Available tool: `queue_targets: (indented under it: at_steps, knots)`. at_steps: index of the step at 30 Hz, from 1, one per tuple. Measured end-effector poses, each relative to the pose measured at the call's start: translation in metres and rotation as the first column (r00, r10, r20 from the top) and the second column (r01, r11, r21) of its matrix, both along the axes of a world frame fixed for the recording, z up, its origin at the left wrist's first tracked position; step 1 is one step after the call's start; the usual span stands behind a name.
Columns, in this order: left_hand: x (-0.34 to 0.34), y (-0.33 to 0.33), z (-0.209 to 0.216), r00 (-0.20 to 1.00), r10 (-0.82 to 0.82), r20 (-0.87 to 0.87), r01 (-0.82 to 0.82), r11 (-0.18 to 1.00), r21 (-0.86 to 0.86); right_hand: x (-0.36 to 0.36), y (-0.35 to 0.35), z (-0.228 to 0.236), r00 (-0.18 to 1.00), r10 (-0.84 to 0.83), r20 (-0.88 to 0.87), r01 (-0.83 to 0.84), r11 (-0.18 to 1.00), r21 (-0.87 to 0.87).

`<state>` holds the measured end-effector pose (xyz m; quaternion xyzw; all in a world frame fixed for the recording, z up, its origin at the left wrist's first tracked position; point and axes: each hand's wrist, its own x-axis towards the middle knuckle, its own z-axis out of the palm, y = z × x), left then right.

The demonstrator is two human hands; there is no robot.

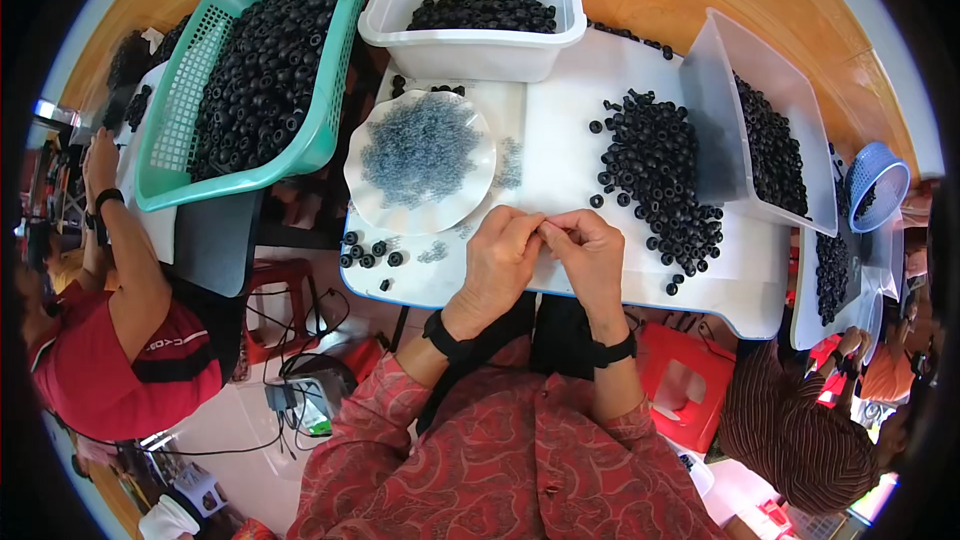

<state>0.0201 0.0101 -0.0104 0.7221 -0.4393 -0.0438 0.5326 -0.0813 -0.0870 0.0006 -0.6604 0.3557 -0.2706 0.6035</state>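
Observation:
My left hand (495, 260) and my right hand (588, 252) meet above the table's near edge. Thumbs and forefingers are pinched together, and whatever lies between them is hidden. Just beyond my left hand is a white scalloped plate (362, 202) heaped with tiny translucent grey ring-like pieces (415, 152). Some of these have spilled beside it. A spread pile of small black round parts with holes (648, 155) lies to the right of my right hand. Several more black parts (367, 260) sit at the table's front left.
A green basket (205, 192) full of black parts stands left, a white tub (475, 55) at the back, and a translucent bin (715, 125) right. Beyond it is a small blue basket (885, 205). Co-workers sit on both sides. A red stool (690, 410) and cables are below.

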Motion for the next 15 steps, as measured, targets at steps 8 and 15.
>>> queue_targets:
  at_steps: [8,15]
  knots:
    - [-0.0020,-0.0002,-0.0003,0.996,0.021,-0.088,-0.022,1.000,-0.006,-0.0010,-0.0031,0.0020,0.999,0.033,-0.021,-0.033,0.999,0.011]
    - [0.0030,-0.0021,0.0014,0.995,0.002,-0.098,0.001,0.999,0.034,0.0029,-0.0018,0.0027,0.997,-0.003,-0.080,0.001,1.000,-0.025]
